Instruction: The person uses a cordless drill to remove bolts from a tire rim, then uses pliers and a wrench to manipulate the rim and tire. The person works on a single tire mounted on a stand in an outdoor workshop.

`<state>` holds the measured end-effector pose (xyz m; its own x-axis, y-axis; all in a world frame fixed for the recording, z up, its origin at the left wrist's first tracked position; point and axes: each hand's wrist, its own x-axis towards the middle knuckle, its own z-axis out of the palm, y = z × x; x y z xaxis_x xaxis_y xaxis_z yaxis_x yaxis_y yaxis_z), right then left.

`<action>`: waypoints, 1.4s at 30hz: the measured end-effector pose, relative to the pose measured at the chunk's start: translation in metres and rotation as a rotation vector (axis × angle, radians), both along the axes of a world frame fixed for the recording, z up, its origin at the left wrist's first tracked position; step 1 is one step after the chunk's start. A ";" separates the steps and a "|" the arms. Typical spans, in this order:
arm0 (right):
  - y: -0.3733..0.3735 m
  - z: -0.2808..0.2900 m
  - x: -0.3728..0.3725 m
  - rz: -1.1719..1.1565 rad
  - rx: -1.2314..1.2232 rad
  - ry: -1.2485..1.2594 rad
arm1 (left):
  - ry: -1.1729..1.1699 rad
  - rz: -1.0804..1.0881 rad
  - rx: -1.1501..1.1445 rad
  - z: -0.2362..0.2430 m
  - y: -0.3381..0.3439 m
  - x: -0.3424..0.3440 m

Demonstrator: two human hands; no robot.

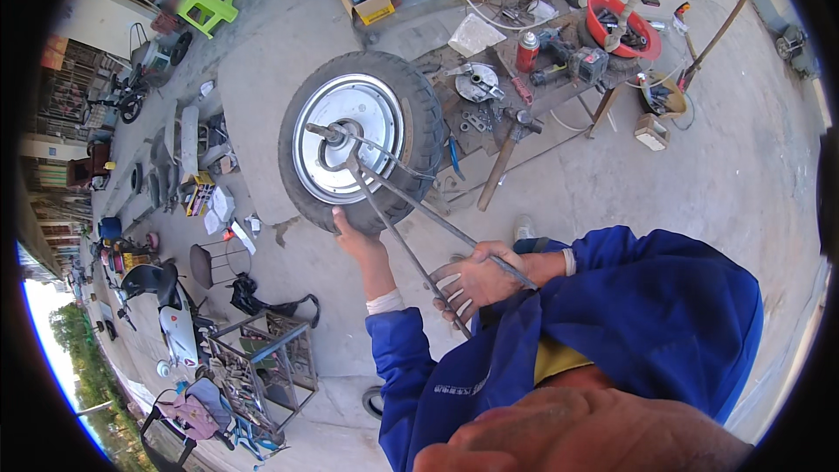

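Observation:
A wheel (371, 109) with a black knobbly tyre and a silver hub stands tilted at the bench's edge, its axle stub pointing out. My left hand (358, 245) grips the tyre's lower edge, thumb on the near side, fingers hidden behind. Two long metal rods meet at the hub like the handles of a long-handled tool (393, 220). They spread apart toward me; how they join at the hub is unclear. My right hand (481, 281) holds these handles, one across the palm and the other at the partly spread fingers. A thin cable (393, 157) runs from the axle across the tyre.
Right of the wheel, a low bench holds a hammer (500, 162), a brake drum plate (479, 81), a red spray can (527, 51), a cordless power tool (585, 64) and a red basin (603, 13). A metal frame (266, 358) and a scooter (179, 323) stand at left.

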<state>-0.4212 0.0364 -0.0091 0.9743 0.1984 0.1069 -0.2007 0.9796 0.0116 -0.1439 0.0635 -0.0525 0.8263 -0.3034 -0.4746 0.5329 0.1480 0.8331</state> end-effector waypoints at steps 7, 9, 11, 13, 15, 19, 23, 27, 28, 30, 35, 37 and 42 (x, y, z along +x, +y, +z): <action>-0.023 -0.012 -0.010 0.015 -0.065 0.066 | -0.050 -0.149 -0.151 -0.023 0.013 0.067; -0.027 -0.015 -0.011 -0.001 -0.192 0.165 | -0.030 -0.166 -0.136 -0.020 0.011 0.073; -0.030 -0.005 -0.010 -0.018 -0.378 0.295 | -0.029 -0.150 -0.103 -0.018 0.007 0.070; -0.033 -0.005 -0.009 -0.062 -0.747 0.339 | -0.040 -0.148 -0.105 -0.017 0.009 0.060; -0.040 -0.008 -0.007 -0.070 -1.135 0.321 | -0.043 -0.126 -0.062 -0.013 0.012 0.052; -0.060 0.013 -0.018 -0.093 -0.939 0.290 | -0.007 -0.125 -0.007 -0.011 0.012 0.046; -0.075 0.030 -0.029 -0.083 -0.868 0.299 | -0.002 -0.153 0.023 0.009 0.012 0.032; -0.064 0.049 -0.025 -0.090 -0.829 0.302 | -0.032 -0.155 0.086 0.015 0.014 0.022; -0.061 0.050 -0.021 -0.061 -0.783 0.267 | -0.036 -0.171 0.062 0.015 0.014 0.021; -0.054 0.043 -0.017 -0.063 -0.714 0.243 | -0.052 -0.203 0.020 0.017 0.013 0.022; -0.020 0.036 -0.009 -0.144 -0.568 0.226 | -0.021 -0.191 0.083 0.005 0.013 0.022; -0.007 0.041 0.000 -0.158 -0.550 0.211 | -0.014 -0.199 0.131 0.007 0.012 0.023; -0.008 0.044 0.000 -0.192 -0.489 0.167 | 0.020 -0.195 0.181 0.011 0.014 0.020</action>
